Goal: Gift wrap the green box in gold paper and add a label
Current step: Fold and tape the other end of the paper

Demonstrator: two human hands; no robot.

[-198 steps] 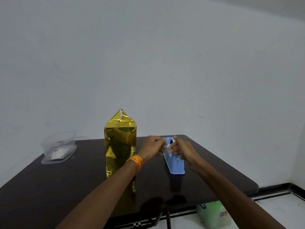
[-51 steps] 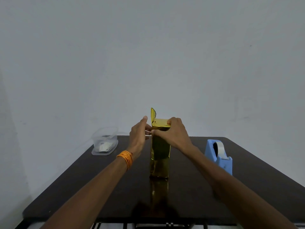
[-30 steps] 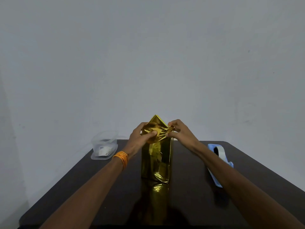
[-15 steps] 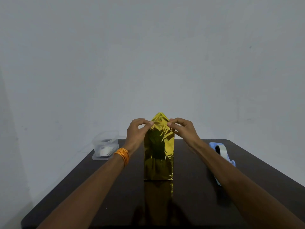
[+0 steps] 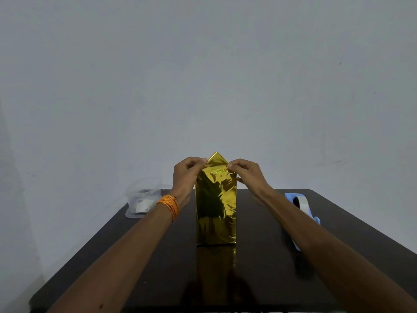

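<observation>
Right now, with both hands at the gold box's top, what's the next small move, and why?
Probably fold the pointed flap down flat onto the gold-wrapped box. The box stands upright, the flap sticks up, the left hand and right hand pinch its corners, and the tape dispenser lies nearby.

Quick count: one gold-wrapped box [image 5: 216, 206], one blue tape dispenser [image 5: 301, 206], one clear plastic tub [image 5: 142, 195] and one dark table [image 5: 270, 267]. Two hands in shot, the left hand [image 5: 186, 177] and the right hand [image 5: 247, 175], plus one orange thread band [image 5: 169, 205] on the left wrist.
</observation>
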